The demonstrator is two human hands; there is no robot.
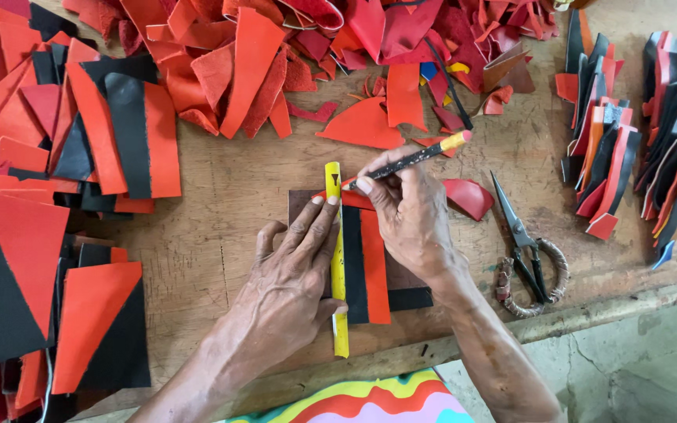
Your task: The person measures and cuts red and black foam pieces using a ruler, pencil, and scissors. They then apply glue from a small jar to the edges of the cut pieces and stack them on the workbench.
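Two hands at work, close together at the near middle of the wooden table. Right hand closed around a black pencil, tip down against the yellow ruler. Left hand flat, fingers pressing that ruler onto a red-and-black leather piece. Just right, scissors lying shut. Far right, sorted strips; far side, red scraps; left, stacked red-and-black sheets.

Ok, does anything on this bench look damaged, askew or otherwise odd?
Nothing looks damaged. The scissors have cord-wrapped handles, an unusual touch. The left hand presses the yellow ruler on the red and black piece; the right hand holds a pencil.
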